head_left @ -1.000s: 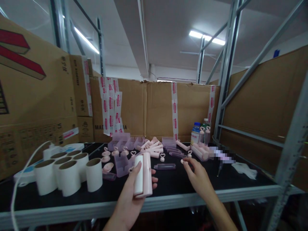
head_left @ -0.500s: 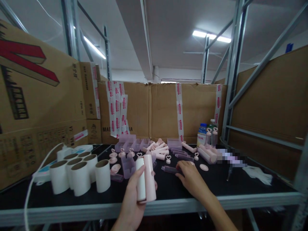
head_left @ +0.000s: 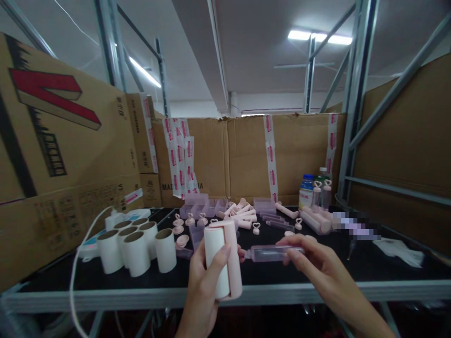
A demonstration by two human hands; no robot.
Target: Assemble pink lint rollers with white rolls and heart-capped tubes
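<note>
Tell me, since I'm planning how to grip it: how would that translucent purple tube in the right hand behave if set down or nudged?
The purple tube looks round and slim, so it would probably roll on the black tabletop. It seems hollow clear plastic, likely light and stiff. The right hand pinches it with fingertips only.

Warehouse/packing stn: taped cartons (head_left: 246, 157), steel racking (head_left: 355, 108).

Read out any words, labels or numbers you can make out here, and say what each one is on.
"MAD": start of black print on the brown cardboard box at the back; pink-printed tape strips cover the rest.
Large brown cardboard box on the left: print too blurred to read.
White blue-capped bottle: label unreadable.
</note>
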